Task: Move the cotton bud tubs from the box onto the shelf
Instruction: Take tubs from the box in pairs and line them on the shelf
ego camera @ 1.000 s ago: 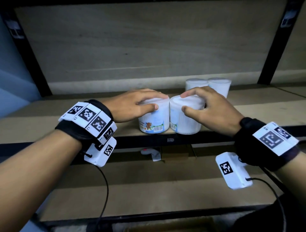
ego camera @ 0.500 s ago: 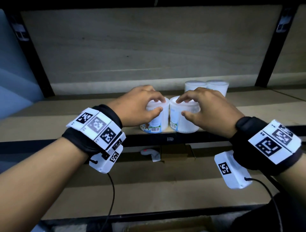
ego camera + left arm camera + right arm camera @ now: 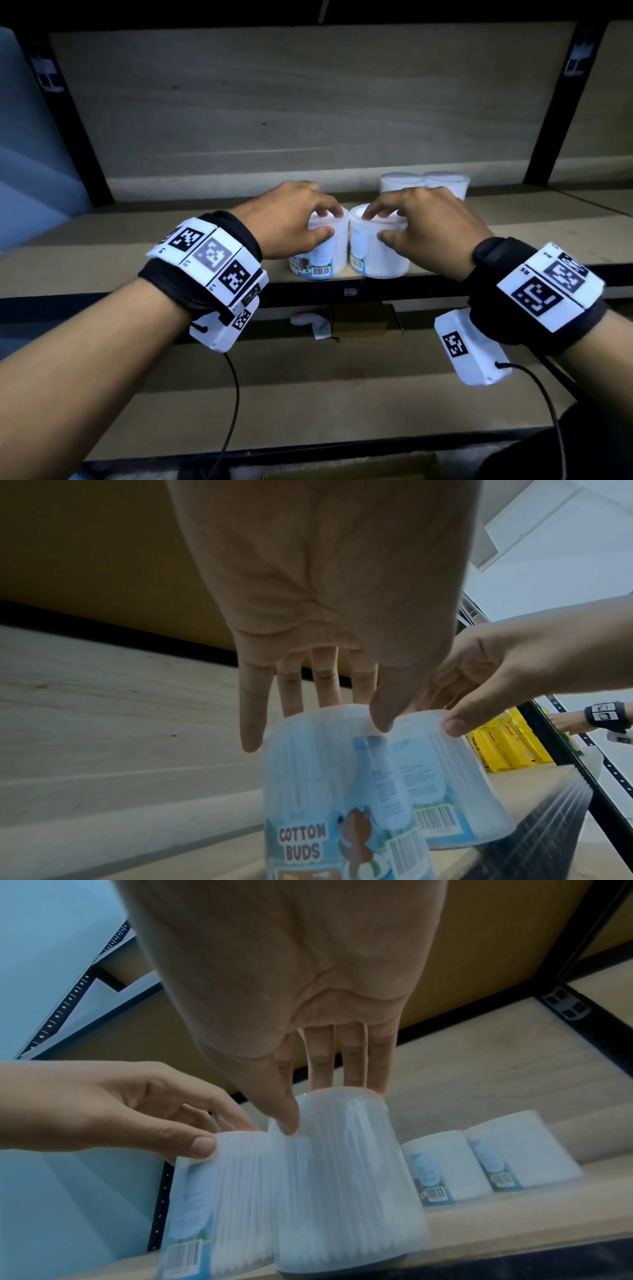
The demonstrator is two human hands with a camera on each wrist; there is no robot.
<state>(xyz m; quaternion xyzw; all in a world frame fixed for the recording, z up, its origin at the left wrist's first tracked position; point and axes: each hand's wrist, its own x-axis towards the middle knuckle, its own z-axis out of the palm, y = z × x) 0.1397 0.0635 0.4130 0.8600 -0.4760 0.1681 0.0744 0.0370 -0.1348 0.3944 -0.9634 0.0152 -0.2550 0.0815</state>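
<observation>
My left hand (image 3: 287, 222) is over a translucent white tub (image 3: 323, 248) packed with white buds, its label sky blue with a brown cartoon bear, pinkish "COTTON BUDS" lettering and a black-and-white barcode, and my right hand (image 3: 428, 226) is over its twin (image 3: 373, 250), the same milky white with a blue label and striped barcode. Behind them, two more white tubs (image 3: 423, 185) with blue labels stand on the pale wood-grain shelf (image 3: 102, 253) with its black frame. Black bands on both my wrists carry white blocks printed with black square codes, and off to the right I catch bright yellow packets (image 3: 507, 748).
</observation>
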